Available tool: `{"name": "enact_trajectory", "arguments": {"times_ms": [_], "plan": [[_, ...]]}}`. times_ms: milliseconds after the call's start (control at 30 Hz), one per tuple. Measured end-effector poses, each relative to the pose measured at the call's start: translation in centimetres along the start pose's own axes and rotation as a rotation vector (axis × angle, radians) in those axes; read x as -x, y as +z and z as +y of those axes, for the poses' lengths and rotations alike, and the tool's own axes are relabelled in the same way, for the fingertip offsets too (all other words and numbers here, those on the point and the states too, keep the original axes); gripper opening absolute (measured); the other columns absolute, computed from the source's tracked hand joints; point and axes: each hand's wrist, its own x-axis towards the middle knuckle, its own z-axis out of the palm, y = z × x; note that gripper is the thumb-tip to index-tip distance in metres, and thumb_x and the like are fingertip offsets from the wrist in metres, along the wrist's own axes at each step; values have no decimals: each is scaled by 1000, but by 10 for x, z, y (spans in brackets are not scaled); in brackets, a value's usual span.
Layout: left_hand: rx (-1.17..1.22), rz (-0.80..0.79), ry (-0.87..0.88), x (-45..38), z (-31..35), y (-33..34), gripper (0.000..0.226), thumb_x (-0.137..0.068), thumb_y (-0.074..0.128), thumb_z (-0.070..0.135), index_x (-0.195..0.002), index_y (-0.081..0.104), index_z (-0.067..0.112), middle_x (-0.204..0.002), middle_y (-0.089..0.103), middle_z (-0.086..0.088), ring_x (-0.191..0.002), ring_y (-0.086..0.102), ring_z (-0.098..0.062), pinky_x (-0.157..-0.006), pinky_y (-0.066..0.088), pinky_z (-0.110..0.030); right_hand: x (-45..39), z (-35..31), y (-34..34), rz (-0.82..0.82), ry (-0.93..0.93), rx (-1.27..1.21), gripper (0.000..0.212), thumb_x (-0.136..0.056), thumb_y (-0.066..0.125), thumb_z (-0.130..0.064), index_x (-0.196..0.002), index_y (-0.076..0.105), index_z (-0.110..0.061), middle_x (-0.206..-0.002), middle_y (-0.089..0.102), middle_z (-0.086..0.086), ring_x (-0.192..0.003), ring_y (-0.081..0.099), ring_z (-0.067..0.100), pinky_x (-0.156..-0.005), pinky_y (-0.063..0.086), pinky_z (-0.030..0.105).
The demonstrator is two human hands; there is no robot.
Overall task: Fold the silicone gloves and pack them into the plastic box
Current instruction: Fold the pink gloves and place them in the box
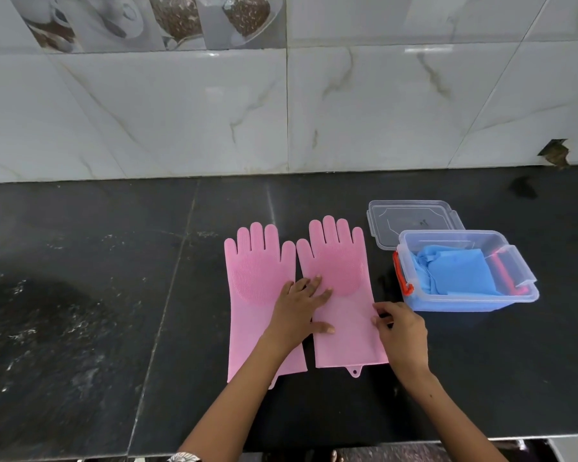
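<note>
Left hand (301,305) flat on right pink glove (341,295), right hand (399,331) seemingly pinching its edge

No text, label, brand or number can be read here. The clear lid (414,225), which lies on the bench beyond the right grip (401,331), carries a small dark mark near its middle, but it is too small and blurred to tell if it is a letter or a number. The wall tiles (154,21) far above the left grip (301,305) show printed cups and coffee beans, with no words on them.
</note>
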Motion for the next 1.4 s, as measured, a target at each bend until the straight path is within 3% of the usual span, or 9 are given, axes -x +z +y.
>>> {"name": "enact_trajectory", "arguments": {"times_ms": [1133, 1233, 1400], "plan": [[49, -17, 10, 1, -1, 4, 84, -81, 50, 66, -149, 12, 36, -161, -1, 4, -149, -1, -20, -119, -3, -40, 4, 10, -15, -102, 82, -58, 24, -82, 70, -10, -105, 69, -12, -98, 68, 1, -84, 61, 9, -89, 50, 26], [83, 8, -5, -1, 1, -2, 82, -77, 58, 64, -147, 26, 34, -160, 11, 4, -148, 9, -19, -119, 2, -40, 5, 10, -18, -119, 85, -64, 22, -82, 70, -11, -104, 69, -13, -99, 69, 1, -85, 62, 10, -88, 50, 25], [310, 222, -66, -25, 23, -26, 54, -85, 64, 41, -134, 53, 20, -142, 50, -1, -132, 42, -20, -115, 24, -38, 9, 14, -27, -145, 122, -110, 21, -79, 74, -23, -98, 71, -15, -86, 65, -6, -74, 61, 6, -74, 49, 17]]}}
